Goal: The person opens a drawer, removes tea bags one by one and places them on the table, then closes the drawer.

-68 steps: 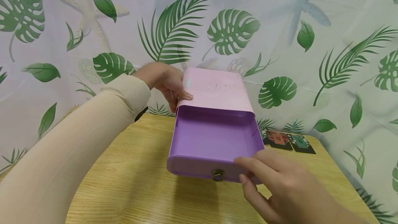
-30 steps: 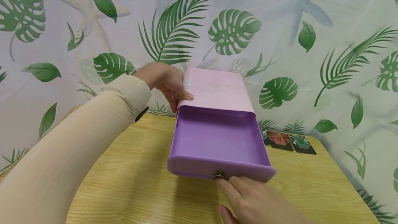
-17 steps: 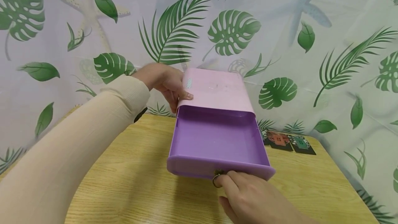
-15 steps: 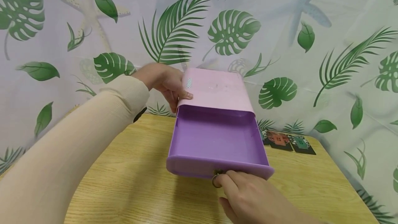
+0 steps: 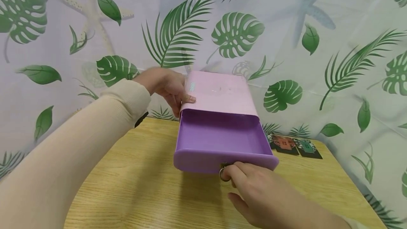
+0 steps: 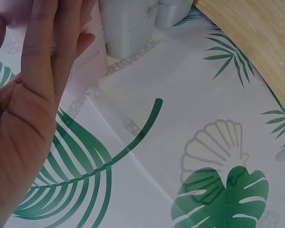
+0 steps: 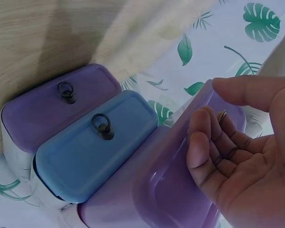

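Observation:
A pink drawer unit stands near the back in the head view, with its purple drawer pulled well out and nothing inside. My left hand grips the unit's left side, thumb on the top near the front edge and fingers down the side. A metal ring pull hangs on the drawer front. One finger of my right hand hooks through this ring, and the other fingers lie curled against the front. In the right wrist view, curled fingers cover most of the ring.
Below the pulled-out drawer, the right wrist view shows a blue drawer and another purple drawer, both pushed in, with ring pulls. Dark printed cards lie at the back right of the wooden table. A leaf-patterned cloth hangs behind.
My right hand has moved from the drawer's right front corner to the ring and hooked it. The drawer has slid slightly inward. My left hand keeps its grip on the unit.

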`<state>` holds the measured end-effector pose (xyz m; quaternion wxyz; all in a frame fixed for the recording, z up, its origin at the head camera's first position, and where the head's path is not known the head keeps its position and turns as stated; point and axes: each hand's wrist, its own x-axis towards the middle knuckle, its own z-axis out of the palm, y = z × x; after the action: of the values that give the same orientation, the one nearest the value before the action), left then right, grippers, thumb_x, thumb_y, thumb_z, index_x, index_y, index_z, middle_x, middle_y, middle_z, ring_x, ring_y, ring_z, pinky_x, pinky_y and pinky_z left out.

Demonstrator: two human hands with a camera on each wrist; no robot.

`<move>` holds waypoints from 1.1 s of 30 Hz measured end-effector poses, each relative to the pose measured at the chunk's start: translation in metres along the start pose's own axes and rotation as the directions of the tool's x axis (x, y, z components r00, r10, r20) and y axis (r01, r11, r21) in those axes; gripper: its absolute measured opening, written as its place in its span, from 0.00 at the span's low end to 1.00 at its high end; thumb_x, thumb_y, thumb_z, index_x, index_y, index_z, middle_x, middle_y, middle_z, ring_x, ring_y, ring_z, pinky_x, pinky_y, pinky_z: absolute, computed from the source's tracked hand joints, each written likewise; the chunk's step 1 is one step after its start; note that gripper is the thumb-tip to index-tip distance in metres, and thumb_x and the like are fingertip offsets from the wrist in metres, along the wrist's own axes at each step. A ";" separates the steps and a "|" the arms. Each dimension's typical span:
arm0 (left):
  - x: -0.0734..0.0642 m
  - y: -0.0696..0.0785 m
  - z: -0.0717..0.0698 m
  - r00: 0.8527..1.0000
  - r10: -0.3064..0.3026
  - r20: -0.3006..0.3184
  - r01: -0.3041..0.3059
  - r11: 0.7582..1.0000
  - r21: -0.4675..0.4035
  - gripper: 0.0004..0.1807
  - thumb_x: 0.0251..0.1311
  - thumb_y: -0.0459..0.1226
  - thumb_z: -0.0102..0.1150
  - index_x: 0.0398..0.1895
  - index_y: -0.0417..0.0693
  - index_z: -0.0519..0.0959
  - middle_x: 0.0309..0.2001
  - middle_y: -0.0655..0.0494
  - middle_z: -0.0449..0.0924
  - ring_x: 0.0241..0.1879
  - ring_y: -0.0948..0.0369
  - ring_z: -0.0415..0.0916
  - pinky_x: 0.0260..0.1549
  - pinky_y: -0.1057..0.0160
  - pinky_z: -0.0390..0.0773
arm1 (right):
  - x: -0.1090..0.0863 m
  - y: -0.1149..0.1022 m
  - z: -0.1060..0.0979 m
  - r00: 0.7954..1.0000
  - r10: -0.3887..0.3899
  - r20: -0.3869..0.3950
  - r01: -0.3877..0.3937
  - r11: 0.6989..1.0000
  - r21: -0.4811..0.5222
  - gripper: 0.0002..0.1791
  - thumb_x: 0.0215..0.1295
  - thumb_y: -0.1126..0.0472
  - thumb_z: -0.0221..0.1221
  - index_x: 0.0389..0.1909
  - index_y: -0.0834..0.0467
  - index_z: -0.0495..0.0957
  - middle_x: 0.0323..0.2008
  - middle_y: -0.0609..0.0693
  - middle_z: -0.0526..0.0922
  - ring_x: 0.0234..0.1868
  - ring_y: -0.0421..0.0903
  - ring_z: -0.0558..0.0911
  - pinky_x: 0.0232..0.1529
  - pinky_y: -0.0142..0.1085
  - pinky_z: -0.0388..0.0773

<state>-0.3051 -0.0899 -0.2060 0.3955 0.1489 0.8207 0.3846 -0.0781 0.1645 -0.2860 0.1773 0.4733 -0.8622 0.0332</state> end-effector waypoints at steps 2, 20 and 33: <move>0.000 0.000 -0.001 1.000 0.003 0.005 -0.003 1.000 0.005 0.20 0.73 0.38 0.50 0.61 0.36 0.68 0.56 0.33 0.80 0.51 0.42 0.82 0.52 0.48 0.82 | 0.002 0.002 -0.001 1.000 -0.017 -0.002 0.017 1.000 -0.003 0.24 0.51 0.62 0.73 0.46 0.55 0.71 0.38 0.40 0.77 0.36 0.37 0.77 0.40 0.30 0.77; 0.004 -0.002 -0.009 1.000 -0.013 0.012 0.013 1.000 -0.016 0.19 0.73 0.40 0.50 0.59 0.36 0.70 0.53 0.34 0.81 0.50 0.43 0.83 0.51 0.49 0.82 | 0.018 0.009 -0.002 0.995 0.091 0.049 -0.093 0.994 0.054 0.19 0.54 0.62 0.71 0.44 0.55 0.74 0.38 0.41 0.80 0.35 0.34 0.77 0.38 0.29 0.78; 0.003 0.000 -0.014 1.000 -0.013 0.024 0.013 1.000 0.001 0.20 0.73 0.41 0.50 0.60 0.37 0.70 0.53 0.35 0.82 0.48 0.45 0.84 0.51 0.50 0.82 | 0.031 0.019 -0.004 0.986 0.143 0.090 -0.150 0.986 0.074 0.18 0.55 0.61 0.71 0.43 0.56 0.75 0.37 0.42 0.80 0.34 0.34 0.79 0.37 0.31 0.79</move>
<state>-0.3174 -0.0957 -0.2019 0.4080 0.1481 0.8169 0.3799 -0.1074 0.1510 -0.2695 0.1187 0.4162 -0.8995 0.0609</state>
